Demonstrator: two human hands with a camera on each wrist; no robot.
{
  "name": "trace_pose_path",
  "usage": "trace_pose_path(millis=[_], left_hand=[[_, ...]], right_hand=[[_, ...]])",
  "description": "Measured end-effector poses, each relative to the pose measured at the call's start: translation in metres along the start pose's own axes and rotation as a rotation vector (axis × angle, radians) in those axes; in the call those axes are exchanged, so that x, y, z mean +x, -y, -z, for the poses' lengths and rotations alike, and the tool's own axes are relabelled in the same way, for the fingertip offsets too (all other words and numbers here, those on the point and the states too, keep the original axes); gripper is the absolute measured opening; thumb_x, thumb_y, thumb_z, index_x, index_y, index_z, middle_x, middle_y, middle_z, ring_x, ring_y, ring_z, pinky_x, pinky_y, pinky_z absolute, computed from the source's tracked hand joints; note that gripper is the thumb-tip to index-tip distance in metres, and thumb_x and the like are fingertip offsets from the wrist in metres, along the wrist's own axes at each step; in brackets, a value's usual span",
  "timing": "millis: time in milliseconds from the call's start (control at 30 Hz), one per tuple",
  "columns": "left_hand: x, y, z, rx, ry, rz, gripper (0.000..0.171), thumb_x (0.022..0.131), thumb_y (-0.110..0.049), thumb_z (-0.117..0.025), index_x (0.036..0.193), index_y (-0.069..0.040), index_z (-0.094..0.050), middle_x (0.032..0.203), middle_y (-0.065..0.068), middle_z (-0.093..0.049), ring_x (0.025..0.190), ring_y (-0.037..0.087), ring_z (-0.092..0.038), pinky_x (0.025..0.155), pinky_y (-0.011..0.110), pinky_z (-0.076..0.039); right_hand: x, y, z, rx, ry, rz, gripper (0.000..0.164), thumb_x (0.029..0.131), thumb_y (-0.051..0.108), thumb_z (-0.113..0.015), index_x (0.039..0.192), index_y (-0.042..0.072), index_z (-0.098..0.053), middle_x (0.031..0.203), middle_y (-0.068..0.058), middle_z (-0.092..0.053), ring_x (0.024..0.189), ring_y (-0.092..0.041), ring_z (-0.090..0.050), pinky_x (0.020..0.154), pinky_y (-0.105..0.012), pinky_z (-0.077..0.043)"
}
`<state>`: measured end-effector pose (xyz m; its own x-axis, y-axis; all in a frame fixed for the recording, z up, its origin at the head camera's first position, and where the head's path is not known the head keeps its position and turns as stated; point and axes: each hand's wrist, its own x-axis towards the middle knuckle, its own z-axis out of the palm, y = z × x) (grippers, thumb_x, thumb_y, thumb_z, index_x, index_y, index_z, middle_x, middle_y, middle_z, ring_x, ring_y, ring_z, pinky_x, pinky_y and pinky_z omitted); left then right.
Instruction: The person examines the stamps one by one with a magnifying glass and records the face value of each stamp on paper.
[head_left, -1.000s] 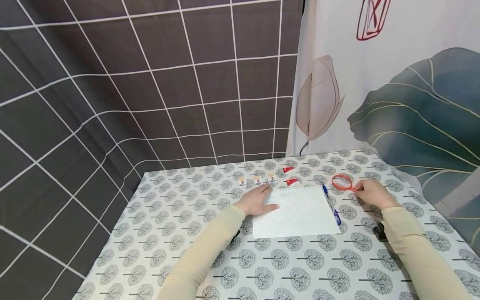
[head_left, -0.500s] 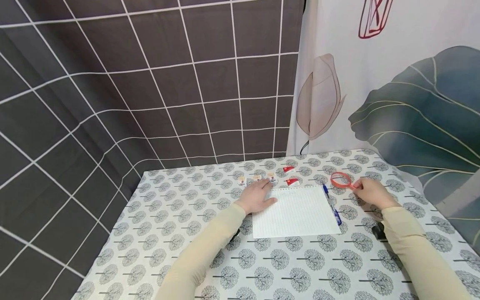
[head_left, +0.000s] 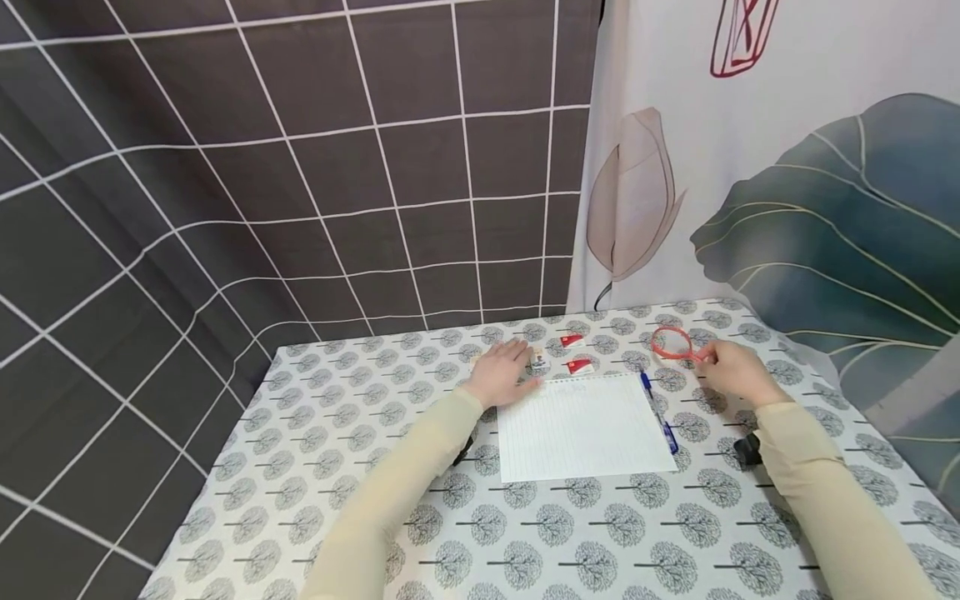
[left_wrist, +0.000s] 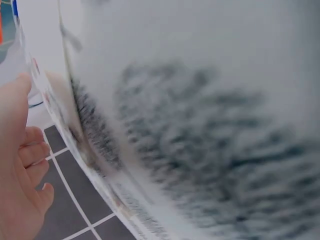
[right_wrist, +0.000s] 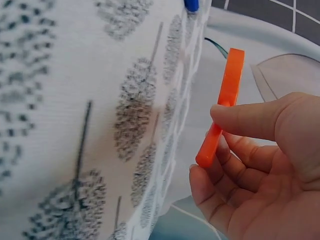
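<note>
My right hand (head_left: 735, 369) pinches the handle of an orange-red magnifying glass (right_wrist: 231, 82) between thumb and fingers. In the right wrist view the lens frame stands edge-on, raised off the tablecloth. My left hand (head_left: 501, 372) reaches over the top left corner of a lined white sheet (head_left: 585, 429), fingers extended. Small picture cards lie at its fingers; one card (head_left: 538, 361) shows to the right, and the others are mostly hidden beneath the hand. In the left wrist view the left hand's fingers (left_wrist: 35, 152) are loosely bent, holding nothing visible.
A blue pen (head_left: 658, 412) lies along the sheet's right edge. Two red-and-white cards (head_left: 580, 367) lie behind the sheet, one farther back. The tree-print tablecloth (head_left: 345, 492) ends at a dark checked curtain (head_left: 420, 233) and a pale leaf-print curtain (head_left: 660, 50).
My left hand has moved slightly forward and left, covering small cards that were visible before. The right hand has raised the magnifying glass and shifted it a little forward and left.
</note>
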<state>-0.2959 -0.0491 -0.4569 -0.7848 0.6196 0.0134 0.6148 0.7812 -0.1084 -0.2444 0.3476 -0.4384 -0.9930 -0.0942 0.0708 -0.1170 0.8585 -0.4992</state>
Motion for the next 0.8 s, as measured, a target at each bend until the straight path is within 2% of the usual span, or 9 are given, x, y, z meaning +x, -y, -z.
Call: trace_pose_path(millis=[167,333,533,700,800], left_hand=[[0.016,0.002,0.007,0.004,-0.003,-0.005,0.070,0.105,-0.057,-0.037,0.155,-0.008,-0.039,0.160,0.011,-0.038,0.150,0.026,-0.029,0.124,0.044,-0.022],[0.030,-0.004,0.011,-0.017,0.011,-0.011,0.071,0.104,-0.057,-0.040,0.156,-0.008,-0.038,0.161,0.009,-0.037,0.150,0.024,-0.028,0.124,0.041,-0.022],[0.045,-0.018,-0.001,-0.029,0.040,-0.022,0.072,0.104,-0.059,-0.036,0.158,-0.011,-0.033,0.163,0.007,-0.032,0.152,0.024,-0.024,0.125,0.040,-0.018],[0.053,-0.028,-0.010,-0.013,0.045,-0.043,0.073,0.104,-0.060,-0.034,0.158,-0.011,-0.034,0.162,0.007,-0.034,0.151,0.027,-0.026,0.125,0.039,-0.019],[0.056,-0.031,-0.011,-0.012,0.035,-0.033,0.073,0.104,-0.059,-0.035,0.158,-0.011,-0.034,0.161,0.007,-0.035,0.150,0.029,-0.027,0.124,0.039,-0.020]], right_hand=[[0.004,0.006,0.007,0.016,-0.021,0.013,0.023,0.096,0.008,-0.058,0.104,-0.014,-0.060,0.083,-0.017,-0.061,0.068,-0.025,-0.052,0.056,-0.033,-0.041],[0.008,0.012,0.010,0.022,-0.040,0.020,0.026,0.097,0.009,-0.059,0.107,-0.015,-0.059,0.086,-0.019,-0.062,0.066,-0.023,-0.053,0.055,-0.032,-0.043],[0.012,0.021,0.011,0.054,-0.037,0.030,0.029,0.098,0.009,-0.057,0.111,-0.017,-0.058,0.087,-0.020,-0.062,0.060,-0.021,-0.050,0.052,-0.033,-0.042],[0.014,0.028,0.010,0.052,-0.051,0.052,0.029,0.099,0.010,-0.058,0.112,-0.016,-0.059,0.090,-0.022,-0.063,0.063,-0.020,-0.052,0.055,-0.032,-0.043],[0.016,0.031,0.010,0.065,-0.062,0.053,0.028,0.099,0.009,-0.058,0.113,-0.016,-0.059,0.089,-0.022,-0.063,0.062,-0.020,-0.050,0.053,-0.032,-0.042]])
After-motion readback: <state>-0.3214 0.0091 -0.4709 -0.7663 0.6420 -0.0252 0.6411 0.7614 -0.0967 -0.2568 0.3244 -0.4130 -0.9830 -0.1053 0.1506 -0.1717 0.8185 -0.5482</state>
